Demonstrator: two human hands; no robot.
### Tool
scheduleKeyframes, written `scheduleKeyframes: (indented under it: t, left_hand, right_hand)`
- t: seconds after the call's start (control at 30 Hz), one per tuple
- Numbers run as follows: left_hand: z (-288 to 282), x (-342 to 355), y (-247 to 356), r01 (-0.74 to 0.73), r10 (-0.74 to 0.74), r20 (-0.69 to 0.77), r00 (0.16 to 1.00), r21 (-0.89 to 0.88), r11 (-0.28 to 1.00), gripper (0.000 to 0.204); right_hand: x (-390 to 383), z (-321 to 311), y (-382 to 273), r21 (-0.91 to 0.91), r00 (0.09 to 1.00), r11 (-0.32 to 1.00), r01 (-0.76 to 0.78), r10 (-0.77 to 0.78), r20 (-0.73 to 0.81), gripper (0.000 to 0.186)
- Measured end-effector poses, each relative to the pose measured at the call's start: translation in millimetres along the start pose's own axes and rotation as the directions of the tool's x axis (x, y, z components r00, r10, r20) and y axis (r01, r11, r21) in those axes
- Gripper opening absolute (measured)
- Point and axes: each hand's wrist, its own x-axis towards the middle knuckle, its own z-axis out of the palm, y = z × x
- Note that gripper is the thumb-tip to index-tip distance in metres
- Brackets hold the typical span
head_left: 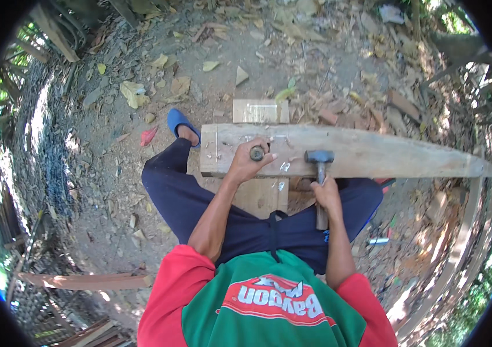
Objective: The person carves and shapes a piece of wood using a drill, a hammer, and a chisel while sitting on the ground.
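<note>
A thick wooden beam (379, 151) lies crosswise in front of me, squared off at its left end and tapering to the right. Small wood chips are scattered over its left part. My left hand (246, 165) is wrapped round a chisel (256, 152) standing on the beam; I see its round handle top, while the blade is hidden. My right hand (328, 194) grips the wooden handle of a hammer (319, 156). The dark metal head is over the beam, to the right of the chisel and apart from it.
A wooden board (260, 110) runs crosswise beneath the beam. My left foot wears a blue clog (180, 121) near the beam's left end. Dry leaves (134, 93) and brick pieces (403, 105) lie on the dirt ground. A plank (87, 281) is at the lower left.
</note>
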Motion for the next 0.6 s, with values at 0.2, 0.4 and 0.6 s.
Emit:
scheduleKeyframes:
  t: [0.2, 0.4, 0.6]
  left_hand:
    - [3, 17, 4, 0.116, -0.124, -0.067, 0.99, -0.116, 0.986, 0.023]
    - [-24, -21, 62, -0.29, 0.292, 0.019, 0.956, -0.048, 0.956, 0.02]
    - [-87, -13, 165, -0.37, 0.225, -0.505, 0.833, -0.208, 0.905, 0.023]
  right_hand:
    - [-2, 8, 16, -0.082, 0.991, 0.995, 0.057, -0.067, -0.116, 0.031]
    - [4, 11, -1, -0.082, 0.993, 0.997, -0.002, -0.007, -0.12, 0.033]
    - [0, 3, -15, 0.043, 0.998, 0.999, -0.003, 0.005, -0.066, 0.031]
